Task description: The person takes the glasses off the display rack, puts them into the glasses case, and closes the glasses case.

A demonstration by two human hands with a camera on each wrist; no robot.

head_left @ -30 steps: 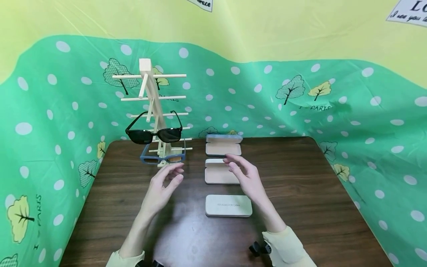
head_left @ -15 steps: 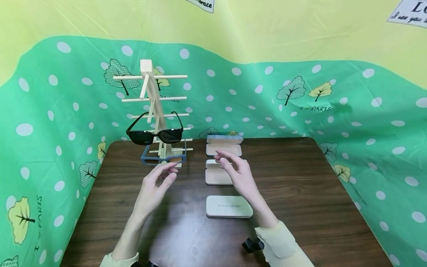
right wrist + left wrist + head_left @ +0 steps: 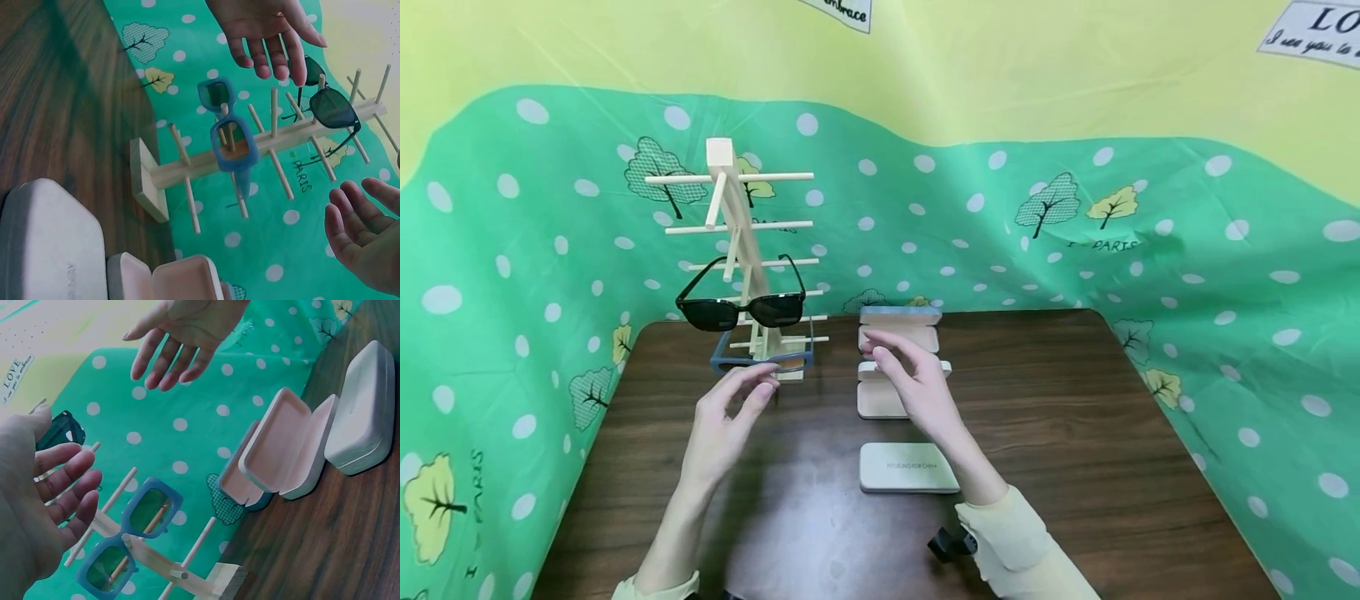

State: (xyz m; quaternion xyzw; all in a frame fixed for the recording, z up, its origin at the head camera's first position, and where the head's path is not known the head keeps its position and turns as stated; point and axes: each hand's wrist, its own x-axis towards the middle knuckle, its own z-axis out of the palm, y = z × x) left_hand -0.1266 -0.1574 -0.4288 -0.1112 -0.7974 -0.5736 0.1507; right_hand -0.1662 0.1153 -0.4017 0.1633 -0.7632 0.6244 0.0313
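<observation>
My left hand (image 3: 718, 429) hovers over the table in front of the wooden display rack (image 3: 747, 242), fingers relaxed and holding nothing. Just beyond its fingertips are the blue-framed glasses (image 3: 722, 364) on a low peg. Black sunglasses (image 3: 741, 311) hang above them on the same rack. My right hand (image 3: 921, 387) is also relaxed and holds nothing. It hovers above an open white glasses case (image 3: 880, 400), partly hiding it. Behind that lies an open blue-lidded case (image 3: 900, 316). Nearest me is a closed white case (image 3: 908, 468) with printed lettering.
The upper pegs (image 3: 775, 177) of the rack stick out to both sides and toward me. A dark wood table (image 3: 1075, 433) bears everything. Green and yellow patterned cloth (image 3: 955, 217) hangs behind the table and along its sides.
Both hands have drifted to the left, still holding nothing. The right hand has come further over the open cases. Glasses, rack and cases stay in place.
</observation>
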